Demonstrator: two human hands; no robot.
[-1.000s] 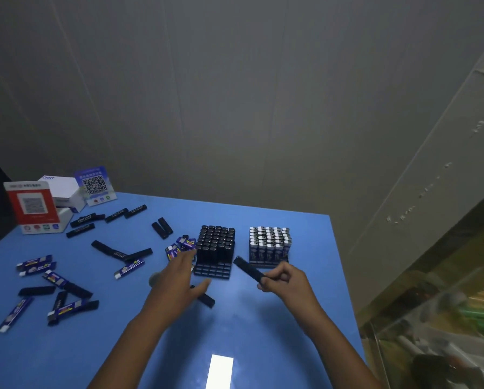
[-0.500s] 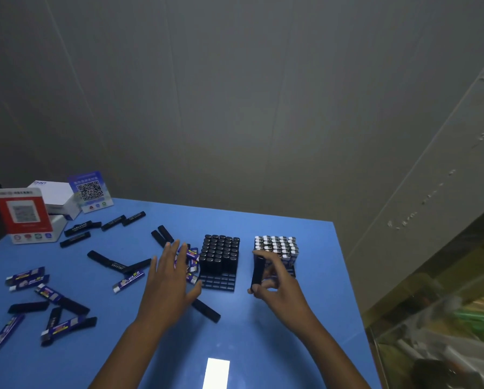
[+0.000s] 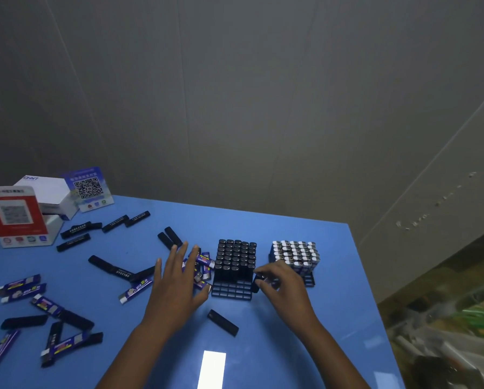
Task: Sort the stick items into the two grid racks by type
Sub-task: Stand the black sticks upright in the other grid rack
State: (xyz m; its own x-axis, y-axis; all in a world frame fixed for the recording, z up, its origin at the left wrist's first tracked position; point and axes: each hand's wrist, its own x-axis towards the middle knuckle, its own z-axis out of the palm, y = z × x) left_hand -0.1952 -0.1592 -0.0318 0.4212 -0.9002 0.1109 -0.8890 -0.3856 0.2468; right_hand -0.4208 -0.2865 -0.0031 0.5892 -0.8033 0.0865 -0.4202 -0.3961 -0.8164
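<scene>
Head view: the right hand (image 3: 284, 287) pinches a black stick (image 3: 256, 282) between thumb and curled fingers, holding it upright at the near right corner of the black-stick rack (image 3: 233, 290). That rack is filled with black sticks in its far rows, and its near rows of cells stand open just left of the right hand. Just beyond the right hand's knuckles sits the second rack (image 3: 308, 279), packed with white-capped sticks (image 3: 294, 252).

The left hand (image 3: 176, 284) lies flat with fingers straight and spread, gripping nothing, its fingertips over a small heap of blue-labelled sticks (image 3: 204, 261) that sits against the left side of the black-stick rack. Between the two wrists, a loose black stick (image 3: 223, 322) lies on the blue table (image 3: 305, 346). Beyond the left hand's fingertips, two short black sticks (image 3: 169, 238) lie side by side. Well to the left of the left hand, more black and blue-labelled sticks are scattered over the table. At the far left corner stand a red QR sign (image 3: 12, 214), a white box (image 3: 50, 192) and a blue QR card (image 3: 88, 189).
</scene>
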